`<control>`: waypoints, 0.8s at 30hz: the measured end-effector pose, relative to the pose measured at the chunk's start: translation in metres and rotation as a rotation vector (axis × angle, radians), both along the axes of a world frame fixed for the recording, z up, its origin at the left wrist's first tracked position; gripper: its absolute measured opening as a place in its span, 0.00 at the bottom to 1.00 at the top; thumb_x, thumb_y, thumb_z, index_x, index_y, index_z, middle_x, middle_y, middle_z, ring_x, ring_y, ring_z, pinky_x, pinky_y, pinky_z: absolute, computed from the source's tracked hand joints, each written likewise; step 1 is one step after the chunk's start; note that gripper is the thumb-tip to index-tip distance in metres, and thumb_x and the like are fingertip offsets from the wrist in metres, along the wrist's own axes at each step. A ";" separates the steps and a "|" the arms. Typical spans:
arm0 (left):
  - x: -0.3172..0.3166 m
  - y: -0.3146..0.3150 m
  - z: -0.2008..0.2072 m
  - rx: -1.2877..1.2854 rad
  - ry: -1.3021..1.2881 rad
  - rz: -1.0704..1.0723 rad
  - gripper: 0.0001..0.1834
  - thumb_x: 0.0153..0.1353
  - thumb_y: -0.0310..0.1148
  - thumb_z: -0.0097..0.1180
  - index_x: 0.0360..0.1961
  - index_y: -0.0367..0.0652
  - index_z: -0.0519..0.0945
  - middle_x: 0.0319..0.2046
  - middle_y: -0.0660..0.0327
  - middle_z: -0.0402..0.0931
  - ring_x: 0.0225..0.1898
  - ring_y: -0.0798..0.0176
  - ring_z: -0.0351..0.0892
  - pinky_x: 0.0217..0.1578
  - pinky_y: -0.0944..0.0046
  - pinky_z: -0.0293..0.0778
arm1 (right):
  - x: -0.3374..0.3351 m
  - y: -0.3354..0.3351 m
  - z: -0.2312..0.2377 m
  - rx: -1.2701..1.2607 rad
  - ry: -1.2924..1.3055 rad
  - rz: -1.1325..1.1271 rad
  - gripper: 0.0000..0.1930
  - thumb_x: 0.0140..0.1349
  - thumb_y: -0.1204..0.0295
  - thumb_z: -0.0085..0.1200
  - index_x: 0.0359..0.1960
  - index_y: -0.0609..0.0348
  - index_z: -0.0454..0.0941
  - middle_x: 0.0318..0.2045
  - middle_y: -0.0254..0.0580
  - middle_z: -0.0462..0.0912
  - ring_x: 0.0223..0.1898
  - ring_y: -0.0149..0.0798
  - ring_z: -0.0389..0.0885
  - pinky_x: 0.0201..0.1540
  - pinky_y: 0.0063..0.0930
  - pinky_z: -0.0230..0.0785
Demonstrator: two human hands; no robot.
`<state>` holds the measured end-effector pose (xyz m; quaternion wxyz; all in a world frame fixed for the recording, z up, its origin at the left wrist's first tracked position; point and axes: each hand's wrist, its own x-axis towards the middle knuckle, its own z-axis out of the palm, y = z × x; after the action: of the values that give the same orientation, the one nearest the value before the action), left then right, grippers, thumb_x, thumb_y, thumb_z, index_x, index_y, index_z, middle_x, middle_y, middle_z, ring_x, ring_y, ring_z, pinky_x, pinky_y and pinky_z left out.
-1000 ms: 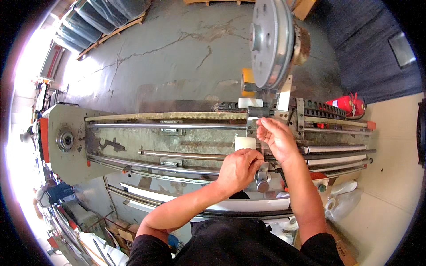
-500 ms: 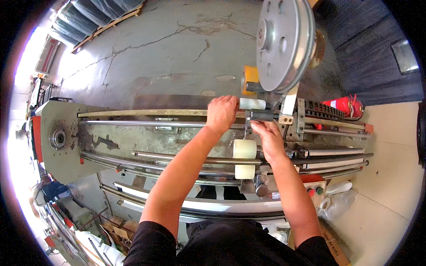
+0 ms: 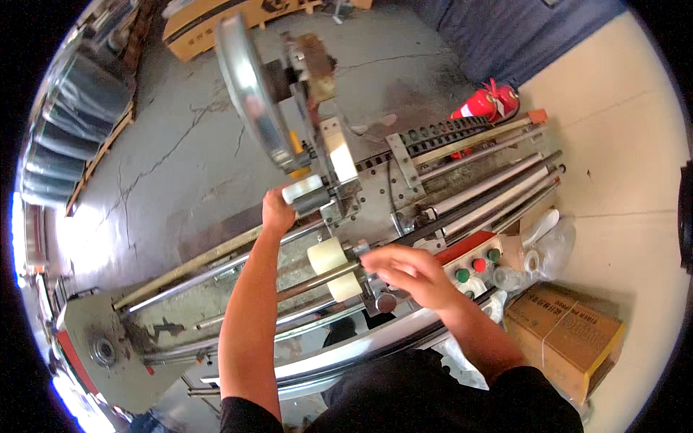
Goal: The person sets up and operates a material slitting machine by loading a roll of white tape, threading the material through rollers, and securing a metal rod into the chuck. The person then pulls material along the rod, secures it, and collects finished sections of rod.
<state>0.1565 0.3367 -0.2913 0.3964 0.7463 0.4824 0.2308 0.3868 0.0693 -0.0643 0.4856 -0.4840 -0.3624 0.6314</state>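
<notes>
A white roller (image 3: pixel 301 189) and a dark roller (image 3: pixel 310 202) stick out side by side from the metal carriage (image 3: pixel 372 216). Against their left ends is my left hand (image 3: pixel 276 211); its fingers are hidden, so its grip does not show. My right hand (image 3: pixel 411 274) holds nothing, fingers stretched out and slightly blurred. It hovers close to the right end of the steel rod (image 3: pixel 317 283) and a cream roller (image 3: pixel 333 268) on the machine. Above the carriage rises a large grey metal wheel (image 3: pixel 249 90), seen nearly edge on.
Long rails (image 3: pixel 216 261) run from the machine's end plate (image 3: pixel 101 353) towards the right. A push-button box (image 3: pixel 478 265) and a cardboard box (image 3: pixel 563 335) lie at the right. Beyond the machine are red fire extinguishers (image 3: pixel 487 101) and wrapped rolls (image 3: pixel 79 108) on a pallet.
The whole view has turned towards the right. My right hand has come away from the dark roller, back nearer to me by the rod. My left hand stays by the rollers.
</notes>
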 end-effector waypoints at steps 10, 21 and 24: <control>-0.003 -0.007 -0.031 -0.093 0.158 0.250 0.15 0.51 0.35 0.78 0.36 0.37 0.90 0.36 0.46 0.90 0.43 0.47 0.92 0.45 0.50 0.84 | 0.038 -0.032 0.226 1.375 -0.135 0.039 0.12 0.67 0.64 0.61 0.37 0.63 0.83 0.37 0.50 0.88 0.36 0.44 0.84 0.36 0.36 0.74; 0.024 -0.028 0.015 -0.170 0.201 0.311 0.26 0.50 0.44 0.80 0.44 0.36 0.89 0.41 0.44 0.90 0.47 0.43 0.91 0.48 0.48 0.84 | 0.028 -0.061 0.232 1.313 -0.137 0.239 0.11 0.68 0.71 0.56 0.44 0.66 0.85 0.41 0.53 0.90 0.44 0.46 0.88 0.48 0.40 0.77; -0.003 -0.014 -0.019 -0.098 0.291 0.313 0.30 0.50 0.48 0.82 0.46 0.35 0.89 0.46 0.46 0.90 0.50 0.44 0.90 0.51 0.51 0.84 | 0.046 -0.075 0.211 1.080 -0.228 -0.033 0.11 0.69 0.73 0.55 0.46 0.66 0.85 0.42 0.54 0.90 0.46 0.47 0.89 0.51 0.41 0.78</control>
<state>0.1531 0.3231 -0.3098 0.3176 0.6677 0.6551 0.1555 0.4328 -0.0061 0.1472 0.6322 -0.2371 -0.6775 0.2918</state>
